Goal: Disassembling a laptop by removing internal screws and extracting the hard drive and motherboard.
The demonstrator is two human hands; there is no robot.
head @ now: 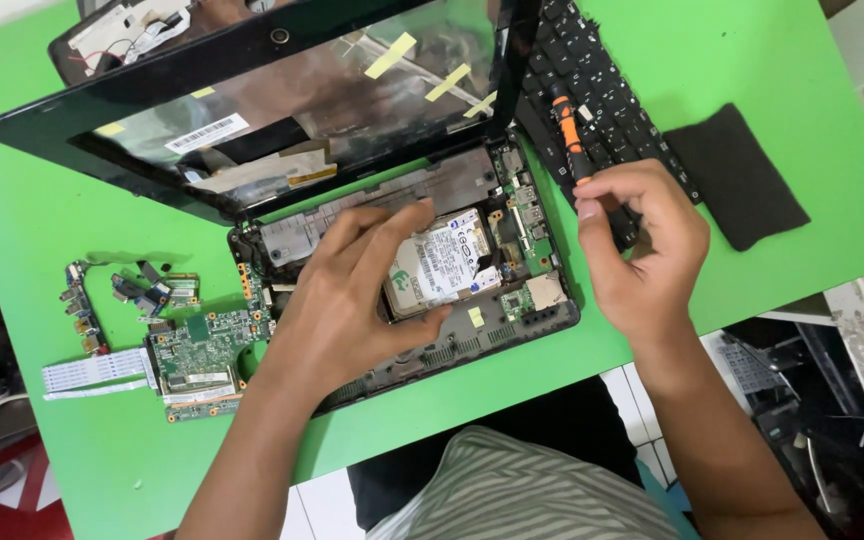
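A dismantled black laptop base (512, 325) lies open on a green table (752, 60). My left hand (347, 290) grips a silver hard drive (442, 262) that sits tilted in the base, fingers over its top edge and thumb under its lower edge. My right hand (642, 245) hovers to the right of the base and holds a black and orange screwdriver (572, 135), its handle pointing up and away. The screen frame (252, 75), stripped of its panel, stands tilted at the back.
A detached black keyboard (602, 90) lies at the upper right beside a dark foam pad (737, 175). At the left lie a green circuit board (202, 350), a white ribbon cable (92, 372) and small connector boards (82, 310).
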